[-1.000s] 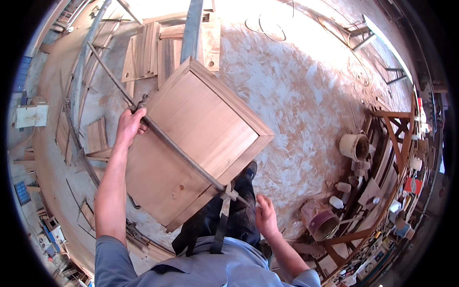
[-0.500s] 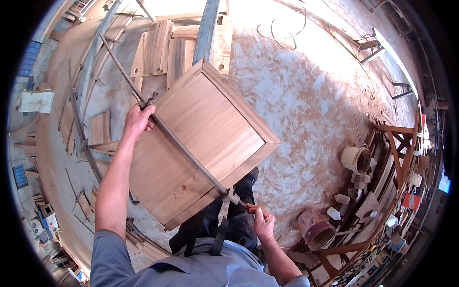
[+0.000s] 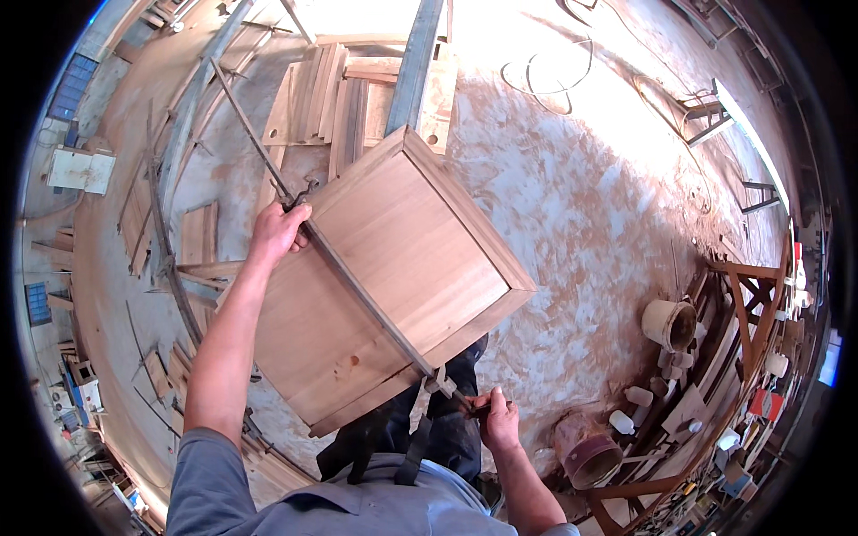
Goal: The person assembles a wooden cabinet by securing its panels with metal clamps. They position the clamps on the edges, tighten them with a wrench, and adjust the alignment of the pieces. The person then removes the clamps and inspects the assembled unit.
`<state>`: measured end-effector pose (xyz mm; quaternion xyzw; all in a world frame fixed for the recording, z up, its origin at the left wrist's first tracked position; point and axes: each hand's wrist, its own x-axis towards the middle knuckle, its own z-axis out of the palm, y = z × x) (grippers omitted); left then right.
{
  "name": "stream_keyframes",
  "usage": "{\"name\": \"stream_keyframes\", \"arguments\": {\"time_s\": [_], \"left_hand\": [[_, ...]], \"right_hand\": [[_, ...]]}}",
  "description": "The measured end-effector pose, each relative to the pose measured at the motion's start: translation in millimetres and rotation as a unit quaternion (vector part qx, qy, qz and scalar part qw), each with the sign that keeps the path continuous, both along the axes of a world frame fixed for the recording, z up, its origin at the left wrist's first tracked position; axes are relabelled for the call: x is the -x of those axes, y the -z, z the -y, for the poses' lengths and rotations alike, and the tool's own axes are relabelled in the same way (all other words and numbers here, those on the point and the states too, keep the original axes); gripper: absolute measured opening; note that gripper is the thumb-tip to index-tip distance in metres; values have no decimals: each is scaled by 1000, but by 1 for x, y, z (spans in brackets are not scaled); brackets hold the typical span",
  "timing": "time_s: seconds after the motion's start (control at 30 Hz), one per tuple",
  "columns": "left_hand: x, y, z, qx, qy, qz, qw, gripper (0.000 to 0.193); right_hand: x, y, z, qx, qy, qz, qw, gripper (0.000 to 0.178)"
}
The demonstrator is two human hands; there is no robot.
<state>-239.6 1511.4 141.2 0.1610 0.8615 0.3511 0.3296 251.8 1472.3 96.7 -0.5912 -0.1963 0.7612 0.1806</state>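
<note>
We see the panel [image 3: 438,241] lying between left hand [image 3: 280,234] and right hand [image 3: 498,422], spanned by the clamp [image 3: 360,290]. The left hand grasps the clamp beside the panel's left edge; the right grips its near end, just past the opposite edge.

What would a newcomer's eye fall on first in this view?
First, the large pale wooden panel at the centre, set cornerwise, with a long bar clamp running across it. Next, the left hand holding the bar at the panel's upper-left side and the right hand at its lower end. Glaring light on the floor fills the upper right.
</note>
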Motion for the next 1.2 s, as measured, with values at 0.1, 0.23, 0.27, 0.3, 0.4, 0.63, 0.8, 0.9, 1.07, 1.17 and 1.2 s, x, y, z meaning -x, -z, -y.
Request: {"name": "stream_keyframes", "arguments": {"time_s": [0.1, 0.23, 0.27, 0.3, 0.4, 0.63, 0.8, 0.9, 1.07, 1.17, 1.2], "left_hand": [[0, -1, 0, 6, 0, -5, 1000, 40], [-3, -5, -3, 11, 8, -9, 1000, 40], [-3, -6, -3, 11, 9, -11, 1000, 40], [-3, -6, -3, 10, 10, -13, 1000, 41], [1, -1, 0, 8, 14, -14, 1000, 42], [2, 1, 1, 8, 15, 1, 1000, 42], [-2, -5, -1, 11, 14, -4, 1000, 40], [-1, -3, 0, 7, 10, -2, 1000, 40], [-3, -6, -1, -1, 8, -1, 1000, 40], [-1, -2, -1, 9, 9, -6, 1000, 39], [0, -2, -1, 12, 10, -8, 1000, 39]], "right_hand": [[1, 0, -4, 21, 2, -14, 1000, 47], [2, -1, -8, 53, 16, -45, 997, 46], [3, -2, -10, 63, 15, -45, 997, 46], [5, -4, -12, 73, 13, -45, 996, 47], [3, 0, -15, 92, -2, -40, 995, 47], [5, 2, -18, 130, -7, -37, 991, 49], [5, 5, -21, 148, -28, -30, 988, 51], [5, 6, -23, 157, -38, -35, 986, 52], [8, 4, -27, 179, -42, -31, 982, 52], [9, 4, -29, 187, -44, -36, 981, 51], [9, 4, -29, 190, -42, -37, 980, 51]]}}
